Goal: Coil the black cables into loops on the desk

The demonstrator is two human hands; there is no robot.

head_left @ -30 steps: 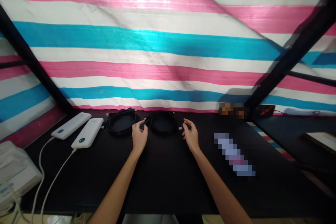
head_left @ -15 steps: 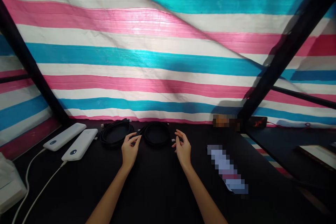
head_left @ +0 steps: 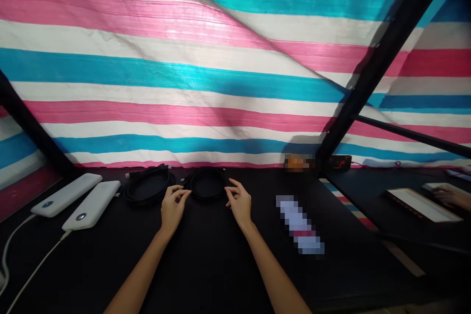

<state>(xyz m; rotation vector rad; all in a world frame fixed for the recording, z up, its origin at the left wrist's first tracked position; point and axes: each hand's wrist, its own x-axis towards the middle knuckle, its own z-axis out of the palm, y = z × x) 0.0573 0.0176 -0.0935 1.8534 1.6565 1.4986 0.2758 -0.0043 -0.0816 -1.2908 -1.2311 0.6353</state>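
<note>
Two coiled black cables lie on the black table in front of me. My left hand [head_left: 172, 210] is between them, thumb and fingers brought together in a pinch at the near left edge of the right coiled cable [head_left: 208, 198]. My right hand [head_left: 240, 203] is at the right edge of the same coil, its bent fingers apart; whether they touch the cable I cannot tell. The left coiled cable [head_left: 134, 198] rests just beyond my left hand, a plug showing at its end.
Two white power banks [head_left: 91, 203] with white cables lie at the left. A pixelated blue-white object [head_left: 300, 225] is right of my right hand, a pixelated brown one [head_left: 296, 162] behind. On the right-hand table are a white box [head_left: 423, 203] and another person's hand [head_left: 451, 195].
The view has swung a little to the right. My right hand has come closer to the right coil, and my left fingertips now meet its edge. Another person's hand has come into view.
</note>
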